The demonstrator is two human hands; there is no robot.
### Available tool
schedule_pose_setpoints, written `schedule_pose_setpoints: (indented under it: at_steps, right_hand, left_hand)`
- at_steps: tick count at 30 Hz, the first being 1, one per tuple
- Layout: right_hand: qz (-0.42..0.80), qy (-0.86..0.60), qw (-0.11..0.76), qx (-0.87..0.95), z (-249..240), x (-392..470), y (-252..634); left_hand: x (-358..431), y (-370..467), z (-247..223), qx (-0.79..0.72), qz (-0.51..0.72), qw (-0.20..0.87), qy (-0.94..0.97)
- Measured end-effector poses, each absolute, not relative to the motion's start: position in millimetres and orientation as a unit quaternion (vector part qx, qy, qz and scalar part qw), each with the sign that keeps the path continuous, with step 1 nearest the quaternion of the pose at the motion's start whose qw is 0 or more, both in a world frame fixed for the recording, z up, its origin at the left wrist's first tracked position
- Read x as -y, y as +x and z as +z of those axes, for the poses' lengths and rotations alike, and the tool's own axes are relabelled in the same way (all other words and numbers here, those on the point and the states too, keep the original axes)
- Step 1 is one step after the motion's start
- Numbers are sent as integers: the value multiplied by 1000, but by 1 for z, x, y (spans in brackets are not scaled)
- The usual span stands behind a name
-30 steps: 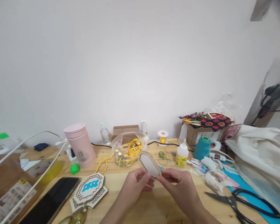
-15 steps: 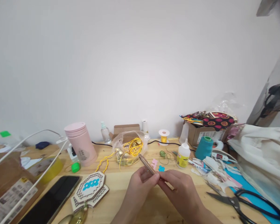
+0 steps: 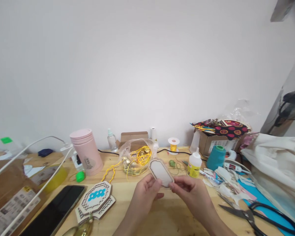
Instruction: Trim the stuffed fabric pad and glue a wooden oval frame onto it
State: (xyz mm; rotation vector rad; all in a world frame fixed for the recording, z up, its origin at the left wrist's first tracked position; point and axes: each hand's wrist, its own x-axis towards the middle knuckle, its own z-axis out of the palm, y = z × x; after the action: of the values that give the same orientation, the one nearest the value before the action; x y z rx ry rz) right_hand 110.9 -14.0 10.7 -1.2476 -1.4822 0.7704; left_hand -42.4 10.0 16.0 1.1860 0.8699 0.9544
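Between both hands, above the wooden table, is a small flat plaque (image 3: 161,173) with a scalloped wooden rim and a pale white face turned up toward me. My left hand (image 3: 147,192) pinches its lower left edge, thumb on the face. With thumb and fingers my right hand (image 3: 189,193) grips its lower right corner. Just beyond the plaque stand a clear plastic bag (image 3: 127,152) holding yellow cord (image 3: 144,155) and gold bells. A tangle of green thread (image 3: 172,163) and a white glue bottle with a yellow label (image 3: 194,164) are to its right.
On the left are an octagonal wooden ornament (image 3: 95,196) with blue flowers, a phone (image 3: 54,209) and a pink tumbler (image 3: 86,152). Large black scissors (image 3: 248,214), paper scraps (image 3: 227,185) and a teal thread cone (image 3: 215,158) occupy the right. A filled cardboard box (image 3: 218,144) stands behind.
The plaque, seen edge-on before, has been tilted so its white face shows. It now covers the pink and blue cut-out pieces behind it. Both hands keep hold, their fingers spaced further apart.
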Motion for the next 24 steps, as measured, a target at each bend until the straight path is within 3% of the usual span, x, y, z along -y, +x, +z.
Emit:
schedule_pose_setpoints:
  at_steps: [4,14,24]
  right_hand:
    - [423,-477,544,545,13,8,118]
    - [364,-491,560,559,10,11,114]
    - [407,-481,558,541,11,9,116]
  left_hand:
    - [-12,-49,18,-394,421,616,537]
    - [-6,-45,18,-408,402,537,620]
    - [-6,-45,14,-405,381,546,626]
